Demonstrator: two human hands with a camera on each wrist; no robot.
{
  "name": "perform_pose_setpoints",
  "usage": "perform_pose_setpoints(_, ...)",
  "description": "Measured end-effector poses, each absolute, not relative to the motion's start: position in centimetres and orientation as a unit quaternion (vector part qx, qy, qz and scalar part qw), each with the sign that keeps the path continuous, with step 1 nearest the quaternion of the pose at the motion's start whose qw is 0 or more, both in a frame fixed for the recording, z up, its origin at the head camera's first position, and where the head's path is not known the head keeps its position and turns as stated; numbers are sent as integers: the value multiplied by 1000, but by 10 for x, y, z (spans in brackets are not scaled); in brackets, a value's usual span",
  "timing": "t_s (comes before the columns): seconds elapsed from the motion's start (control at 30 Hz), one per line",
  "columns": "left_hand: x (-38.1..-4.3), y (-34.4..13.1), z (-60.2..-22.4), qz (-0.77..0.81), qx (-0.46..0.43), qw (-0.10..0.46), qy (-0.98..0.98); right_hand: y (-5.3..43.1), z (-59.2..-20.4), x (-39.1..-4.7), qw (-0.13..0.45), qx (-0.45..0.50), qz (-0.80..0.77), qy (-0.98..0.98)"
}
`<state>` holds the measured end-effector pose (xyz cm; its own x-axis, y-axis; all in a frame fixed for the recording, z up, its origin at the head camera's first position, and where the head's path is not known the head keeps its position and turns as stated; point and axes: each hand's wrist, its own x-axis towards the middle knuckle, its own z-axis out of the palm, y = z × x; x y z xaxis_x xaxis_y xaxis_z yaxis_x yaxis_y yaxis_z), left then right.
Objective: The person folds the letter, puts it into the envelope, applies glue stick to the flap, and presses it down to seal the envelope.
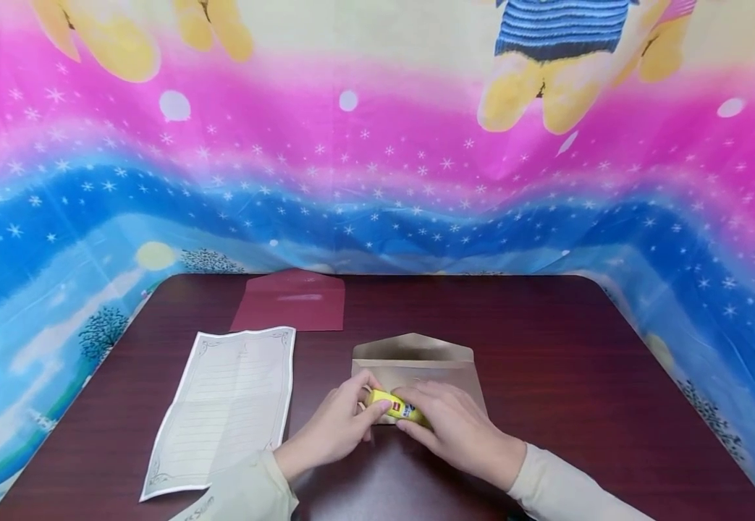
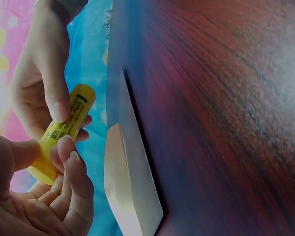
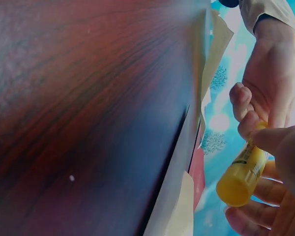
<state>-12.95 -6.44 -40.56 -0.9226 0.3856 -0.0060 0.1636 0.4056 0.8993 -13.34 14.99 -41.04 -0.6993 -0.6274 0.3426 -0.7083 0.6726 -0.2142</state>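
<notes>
A yellow glue stick (image 1: 395, 406) with printed lettering lies between both hands, above the near part of a tan envelope (image 1: 429, 373). My left hand (image 1: 334, 425) pinches one end of it between thumb and fingers. At the other end, my right hand (image 1: 458, 427) grips it with the thumb below and fingers over the top. In the left wrist view the glue stick (image 2: 69, 125) is tilted, its cap end by the left fingers. The envelope's pointed flap stands open toward the far side.
A lined letter sheet (image 1: 234, 405) with an ornate border lies to the left, slightly curled. Behind it, near the table's far edge, is a red envelope (image 1: 292, 307) with its flap open. A colourful patterned cloth (image 1: 377, 159) hangs around the dark wooden table (image 1: 579, 376).
</notes>
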Motion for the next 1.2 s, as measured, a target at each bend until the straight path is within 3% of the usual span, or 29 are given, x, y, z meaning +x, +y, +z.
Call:
perform_pose_setpoints(0.3,-128,-60,-405,514,177,92,834,152,-410,-134,84,360,230,-900)
perform_pose_setpoints(0.6,-128,-59,-404,437,200,35,876,166,-399,-138,23,302,268,-914)
perform_pose_setpoints(1.2,-129,-56,-412,273,233,-82,930,225,-390,-170,-21,169,302,-938)
